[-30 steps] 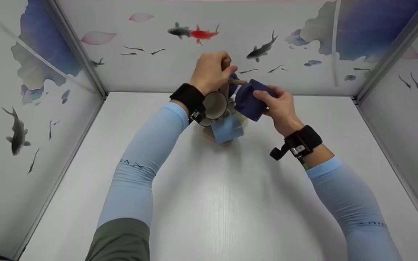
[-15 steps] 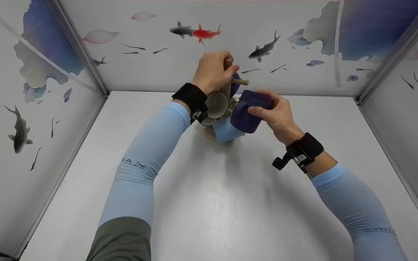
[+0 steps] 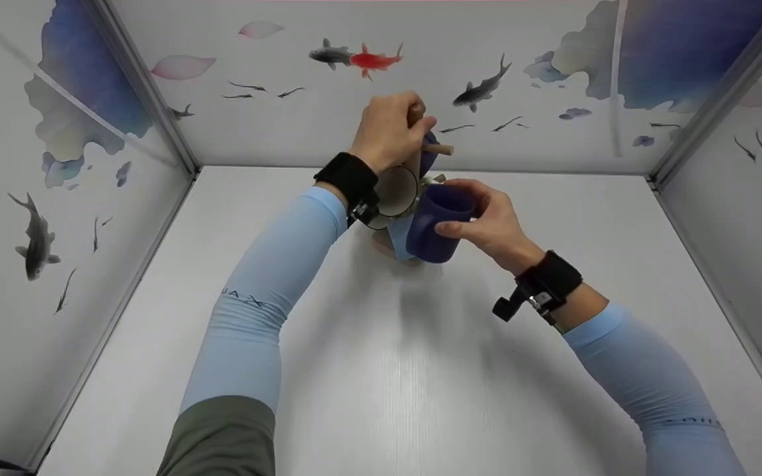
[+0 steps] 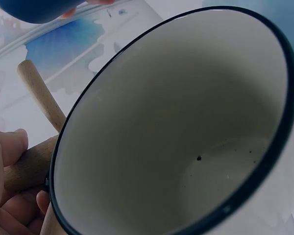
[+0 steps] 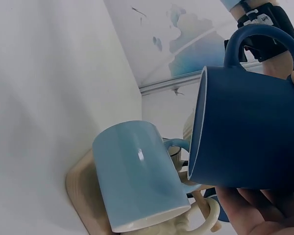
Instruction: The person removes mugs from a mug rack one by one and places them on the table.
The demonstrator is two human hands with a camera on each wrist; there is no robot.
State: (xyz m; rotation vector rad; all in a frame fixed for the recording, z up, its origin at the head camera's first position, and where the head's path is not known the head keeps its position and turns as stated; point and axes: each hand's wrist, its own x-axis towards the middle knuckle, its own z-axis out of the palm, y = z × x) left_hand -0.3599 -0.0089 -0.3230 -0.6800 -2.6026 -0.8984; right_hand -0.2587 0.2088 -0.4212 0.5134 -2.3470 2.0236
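The right hand (image 3: 493, 228) holds the dark blue mug (image 3: 435, 223) with fingers and thumb curled round its body. A second ago this mug sat higher, level with the upper peg (image 3: 440, 149) of the wooden mug tree; it has since come off the peg, down and toward the person. It now hangs clear in the air, mouth tilted up, just in front of the tree's lower tier. The right wrist view shows it free of any peg, its handle (image 5: 262, 41) pointing up and away and its rim close beside the light blue mug (image 5: 139, 174), though the two do not seem to touch.

The left hand (image 3: 387, 132) has stayed where it was, fingers wrapped tight round the top of the wooden post (image 4: 32, 169) (the left wrist view shows the fingers closed on the wood). It appears to steady the tree while the mug comes away. A cream enamel mug (image 3: 395, 192) with a dark rim hangs below that hand, and its open mouth fills the left wrist view.

Judging from this, the dark blue mug is already unhooked and in the hand, while the light blue and cream mugs remain on the tree, which stands on its base (image 5: 85, 196) on the white table (image 3: 381, 370).
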